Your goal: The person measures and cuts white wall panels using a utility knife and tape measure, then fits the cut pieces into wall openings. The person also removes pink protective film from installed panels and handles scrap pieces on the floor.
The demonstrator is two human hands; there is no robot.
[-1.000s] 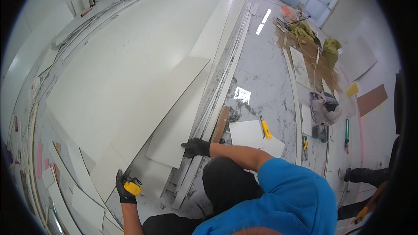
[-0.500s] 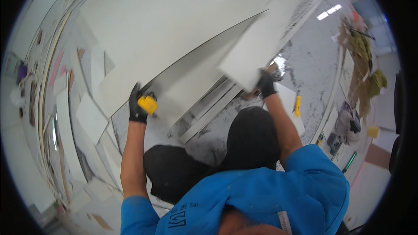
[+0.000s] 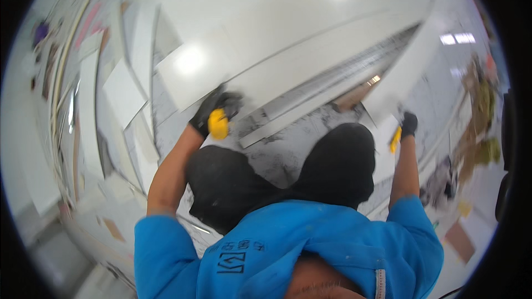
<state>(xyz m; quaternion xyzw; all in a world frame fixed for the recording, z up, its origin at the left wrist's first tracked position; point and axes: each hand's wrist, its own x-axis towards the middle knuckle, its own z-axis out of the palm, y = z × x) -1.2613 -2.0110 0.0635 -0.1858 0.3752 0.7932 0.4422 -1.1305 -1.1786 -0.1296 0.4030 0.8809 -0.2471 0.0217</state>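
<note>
My left hand (image 3: 215,112), in a black glove, is closed round a yellow tape measure (image 3: 219,124) at the near edge of a large white sheet (image 3: 266,27). Motion blurs its fingers. To the right, my right hand (image 3: 409,125), also gloved, is closed on a yellow utility knife (image 3: 395,140), its fingers round the upper end. The knife is over a small white offcut (image 3: 384,158) beside my knee. A long white strip (image 3: 396,86) lies beyond that hand, slanting away to the upper right.
Narrow pale strips (image 3: 288,116) lie on the grey, dark-flecked floor before my knees. Several white offcuts (image 3: 124,91) are scattered at the left. Crumpled brown wrapping (image 3: 474,116) and grey cloth (image 3: 440,180) lie at the far right.
My right hand has let go of the white strip, moved right and taken hold of the yellow knife. The strip now rests lower right. My left hand has moved right with the tape measure.
</note>
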